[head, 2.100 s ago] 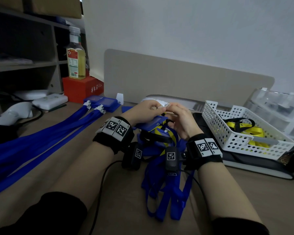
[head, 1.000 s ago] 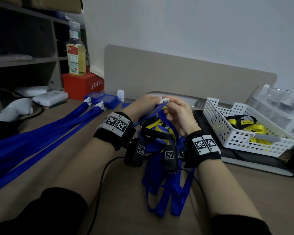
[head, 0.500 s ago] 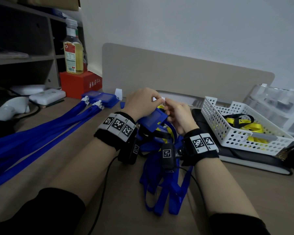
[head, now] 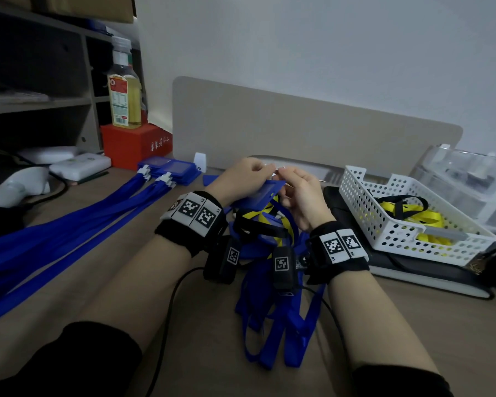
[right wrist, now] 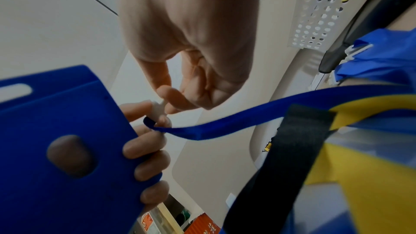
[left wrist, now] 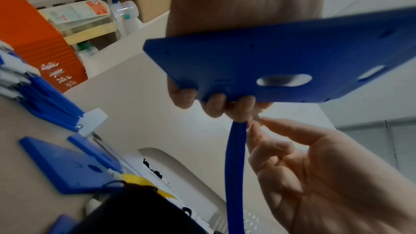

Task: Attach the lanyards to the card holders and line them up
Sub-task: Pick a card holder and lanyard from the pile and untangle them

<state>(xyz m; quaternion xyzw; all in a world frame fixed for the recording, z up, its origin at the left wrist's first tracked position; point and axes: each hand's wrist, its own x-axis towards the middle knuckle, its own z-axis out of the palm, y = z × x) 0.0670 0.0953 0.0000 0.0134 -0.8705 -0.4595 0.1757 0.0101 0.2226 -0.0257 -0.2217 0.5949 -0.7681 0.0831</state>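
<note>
Nearest me on the tabletop [head: 413, 325] lies a loose heap of blue lanyards [head: 272, 319] trailing toward my forearms, the stock not yet fitted. Just above it I have my left hand [head: 241, 179] raised, its fingers [left wrist: 216, 104] curled round the edge of a blue card holder [left wrist: 281, 56], thumb on top, so the slotted end points at my other hand and stays steady. My right hand [head: 301, 193] meets it there, thumb and forefinger pinching the small white clip [right wrist: 158, 108] at the end of one blue lanyard strap [right wrist: 225, 125], whose strap hangs away below the holder so it does not block the slot. I judge I am lining the clip up with the holder's slot; the clip is tiny and partly covered by fingertips, so I cannot tell whether it has entered. A black-and-yellow strap [head: 265, 222] sits under my hands among spare holders. Further left, finished lanyards [head: 69, 224] lie stretched side by side, their holders [head: 169, 171] stacked at the far end, the line this one should join. To the right a white perforated basket [head: 395, 239] holds yellow straps, and behind the holders stand a red box [head: 132, 144] and a bottle [head: 123, 90].
</note>
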